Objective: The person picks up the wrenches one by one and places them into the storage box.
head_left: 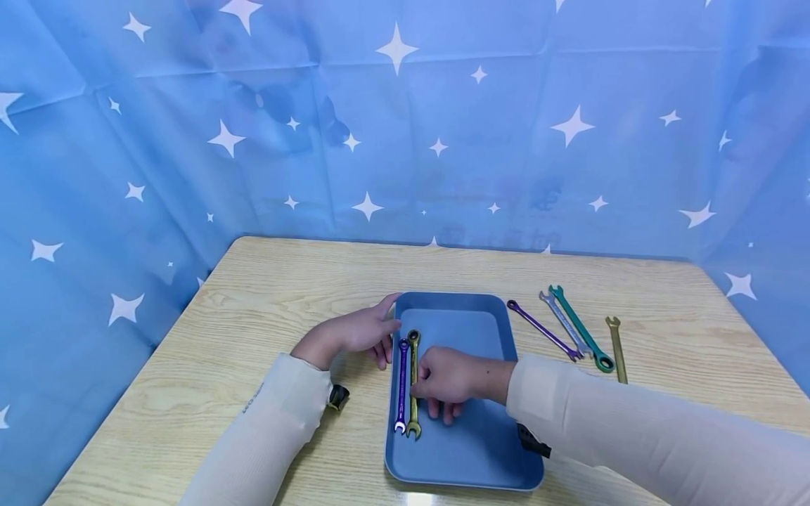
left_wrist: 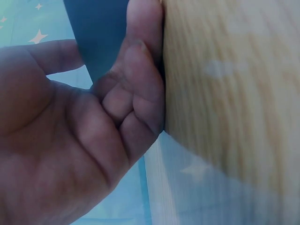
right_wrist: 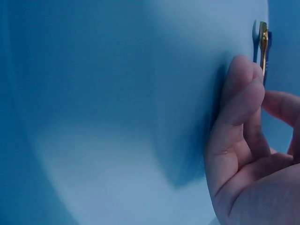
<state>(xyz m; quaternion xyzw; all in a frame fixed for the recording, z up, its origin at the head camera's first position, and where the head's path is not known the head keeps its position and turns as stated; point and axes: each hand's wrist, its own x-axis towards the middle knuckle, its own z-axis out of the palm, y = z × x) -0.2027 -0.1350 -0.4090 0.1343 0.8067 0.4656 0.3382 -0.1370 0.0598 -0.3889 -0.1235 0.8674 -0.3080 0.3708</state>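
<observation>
A blue tray [head_left: 481, 450] lies lengthwise on the table. Inside it, along the left wall, a purple combination wrench [head_left: 402, 383] and a gold combination wrench [head_left: 414, 358] lie side by side, open ends toward me. My right hand [head_left: 452, 379] reaches in from the right and pinches the gold wrench's shaft between thumb and fingers. Only one end of that gold wrench [right_wrist: 263, 35] shows beyond the fingertips in the right wrist view. At the tray's upper left side, my left hand [head_left: 357, 334] holds the wall, thumb at the rim and bent fingers [left_wrist: 140, 70] outside against the wooden tabletop.
Right of the tray, a second purple wrench [head_left: 542, 327], a silver-blue wrench [head_left: 565, 320], a green wrench [head_left: 577, 325] and another gold wrench [head_left: 618, 351] lie on the table [head_left: 266, 295]. My right forearm partly covers that gold one. A blue star-patterned curtain [head_left: 443, 176] hangs behind.
</observation>
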